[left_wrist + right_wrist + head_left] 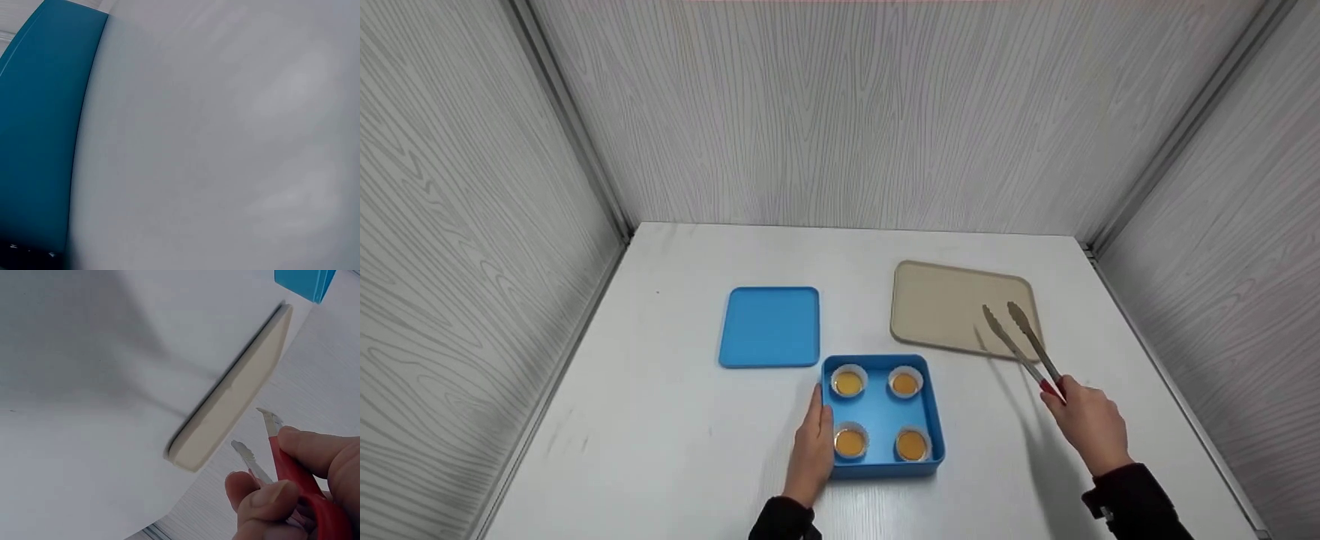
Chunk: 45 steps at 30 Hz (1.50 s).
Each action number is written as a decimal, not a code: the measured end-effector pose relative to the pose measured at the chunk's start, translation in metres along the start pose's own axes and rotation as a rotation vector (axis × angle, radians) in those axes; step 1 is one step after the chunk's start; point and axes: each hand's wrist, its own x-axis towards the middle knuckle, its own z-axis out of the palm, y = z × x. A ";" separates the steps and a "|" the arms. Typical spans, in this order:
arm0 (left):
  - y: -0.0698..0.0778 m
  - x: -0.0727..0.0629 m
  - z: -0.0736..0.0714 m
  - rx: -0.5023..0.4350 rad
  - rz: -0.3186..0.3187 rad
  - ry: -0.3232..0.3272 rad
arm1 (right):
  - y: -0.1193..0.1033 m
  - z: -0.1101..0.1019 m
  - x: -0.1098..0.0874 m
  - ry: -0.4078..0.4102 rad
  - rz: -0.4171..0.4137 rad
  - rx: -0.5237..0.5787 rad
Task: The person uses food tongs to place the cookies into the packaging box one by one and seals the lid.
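A square blue box (885,471) stands near the front middle of the table. Small tart-like yellow-orange items in pale cups sit in its corners, among them one egg tart-like piece (848,383) at the back left. My left hand (810,454) rests along the box's left wall with its fingers fairly straight. In the left wrist view only the box's side wall (45,129) shows, without the hand. My right hand (1091,424) grips metal tongs (1034,345) by their red handles (292,469). The tongs' tips are apart, above the beige tray's right part, with nothing between them.
A beige tray (945,304) lies at the back right. Left of it is a flat blue square lid or tray (770,328). The white table (660,420) is enclosed by grey wood-grain panels (840,112) at the back and both sides.
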 end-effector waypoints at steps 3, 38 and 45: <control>0.000 0.000 0.000 0.008 -0.004 -0.001 | 0.002 0.007 0.002 0.004 0.012 0.000; -0.001 0.000 -0.001 0.025 0.023 -0.006 | -0.007 0.042 0.004 -0.277 0.147 -0.127; -0.001 -0.001 -0.001 0.019 0.029 -0.001 | -0.007 0.047 0.004 -0.304 0.170 -0.116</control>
